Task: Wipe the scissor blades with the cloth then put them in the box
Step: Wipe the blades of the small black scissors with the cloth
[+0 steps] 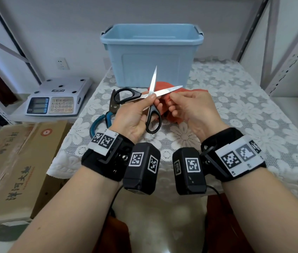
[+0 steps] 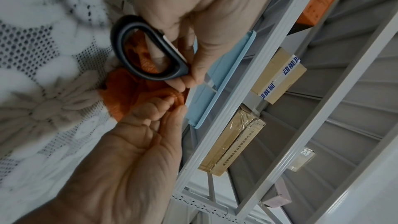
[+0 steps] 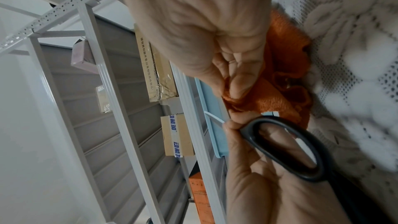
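Observation:
Black-handled scissors (image 1: 152,80) are held above the lace-covered table, blades spread wide. My left hand (image 1: 144,105) grips them at the pivot, thumb on top; one handle loop (image 2: 117,43) hangs below its fingers. My right hand (image 1: 177,101) pinches an orange cloth (image 1: 161,84) at the base of the blade that points right. In the right wrist view the cloth (image 3: 280,77) is bunched under the fingers, beside the handle loop (image 3: 305,137). The light blue box (image 1: 150,57) stands open just behind the hands.
Blue-handled pliers (image 1: 108,115) lie on the table left of my left hand. A grey weighing scale (image 1: 56,99) sits on a lower surface at the left, above a cardboard carton (image 1: 16,161). Metal shelf posts (image 1: 290,61) rise at the right.

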